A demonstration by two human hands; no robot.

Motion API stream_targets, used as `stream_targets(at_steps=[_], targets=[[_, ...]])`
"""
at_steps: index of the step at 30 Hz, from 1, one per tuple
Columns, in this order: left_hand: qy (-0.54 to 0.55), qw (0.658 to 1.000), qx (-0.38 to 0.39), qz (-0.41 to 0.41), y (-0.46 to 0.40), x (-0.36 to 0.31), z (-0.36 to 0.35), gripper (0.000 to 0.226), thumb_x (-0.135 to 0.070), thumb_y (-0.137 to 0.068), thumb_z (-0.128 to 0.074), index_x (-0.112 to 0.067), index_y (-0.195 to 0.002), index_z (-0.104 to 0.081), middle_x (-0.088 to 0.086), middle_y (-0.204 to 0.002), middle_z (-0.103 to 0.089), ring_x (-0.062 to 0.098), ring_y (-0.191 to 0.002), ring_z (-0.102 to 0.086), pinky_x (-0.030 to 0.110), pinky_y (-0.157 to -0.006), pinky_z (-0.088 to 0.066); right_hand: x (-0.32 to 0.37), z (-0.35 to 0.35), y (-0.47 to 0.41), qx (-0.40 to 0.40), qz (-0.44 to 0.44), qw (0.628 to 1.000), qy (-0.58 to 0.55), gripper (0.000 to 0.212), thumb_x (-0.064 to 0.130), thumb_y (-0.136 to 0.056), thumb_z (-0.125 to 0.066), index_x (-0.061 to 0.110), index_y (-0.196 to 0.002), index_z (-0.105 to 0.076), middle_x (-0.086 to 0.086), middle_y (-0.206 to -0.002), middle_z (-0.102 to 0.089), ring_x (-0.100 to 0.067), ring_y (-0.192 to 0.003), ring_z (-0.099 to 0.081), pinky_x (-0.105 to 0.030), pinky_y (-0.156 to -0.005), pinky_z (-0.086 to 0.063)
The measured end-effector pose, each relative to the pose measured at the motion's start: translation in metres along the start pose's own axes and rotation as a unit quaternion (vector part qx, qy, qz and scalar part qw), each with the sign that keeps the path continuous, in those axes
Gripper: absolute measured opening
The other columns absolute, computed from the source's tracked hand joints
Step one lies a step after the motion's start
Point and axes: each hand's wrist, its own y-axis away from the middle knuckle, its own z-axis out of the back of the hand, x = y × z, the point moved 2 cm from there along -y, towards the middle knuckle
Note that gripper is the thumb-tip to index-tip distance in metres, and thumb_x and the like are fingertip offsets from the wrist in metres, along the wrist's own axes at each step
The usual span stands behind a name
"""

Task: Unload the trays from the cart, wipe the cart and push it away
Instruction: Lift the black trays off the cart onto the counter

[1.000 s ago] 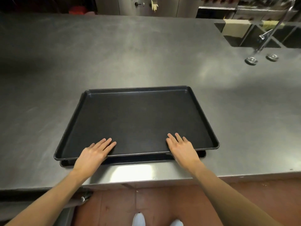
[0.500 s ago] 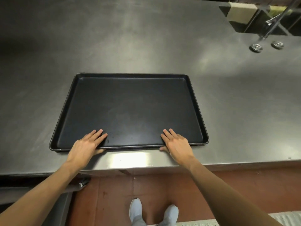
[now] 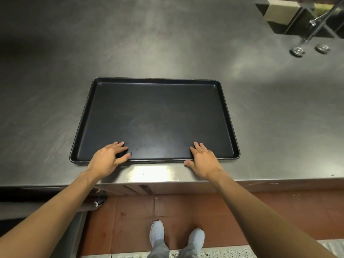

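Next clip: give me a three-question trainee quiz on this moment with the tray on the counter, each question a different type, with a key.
1. True or false: the black tray lies flat on the steel counter.
2. Which edge of the tray do the left hand and right hand rest at? A) far B) near C) left side
3. Fill in: the faucet stands at the far ____ of the counter.

Key: 1 true; 2 B; 3 right.

One black tray (image 3: 156, 118) visible on one steel surface (image 3: 55, 71), two hands, left hand (image 3: 107, 158) and right hand (image 3: 203, 161), two white shoes (image 3: 157, 233), two round metal fittings (image 3: 297, 51), one faucet (image 3: 316, 23), one sink (image 3: 290, 15)
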Motion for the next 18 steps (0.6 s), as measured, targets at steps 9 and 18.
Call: stream_targets(at_steps=[9,18], targets=[[0.323,0.93,-0.075,0.159,0.009,-0.043,0.047,0.021,-0.015,-0.087,-0.062,-0.021,-0.103,-0.074,0.003,-0.102,-0.074,0.021,-0.099,-0.068,0.035,-0.09,-0.052,0.047,0.071,0.026,-0.107,-0.049,0.935,-0.335,0.046,0.049,-0.095,-0.05,0.015,-0.123,-0.063,-0.003,-0.124,-0.066,-0.023,-0.116,-0.059,-0.034,-0.094,-0.045],[0.589,0.772,-0.212,0.109,0.106,-0.111,0.153,0.023,-0.013,-0.094,-0.055,-0.001,-0.109,-0.066,0.022,-0.104,-0.07,0.032,-0.089,-0.067,0.038,-0.076,-0.059,0.085,0.14,0.098,-0.17,0.059,0.819,-0.545,0.027,0.043,-0.093,-0.057,0.022,-0.1,-0.071,0.011,-0.1,-0.071,-0.009,-0.1,-0.065,-0.035,-0.094,-0.051]])
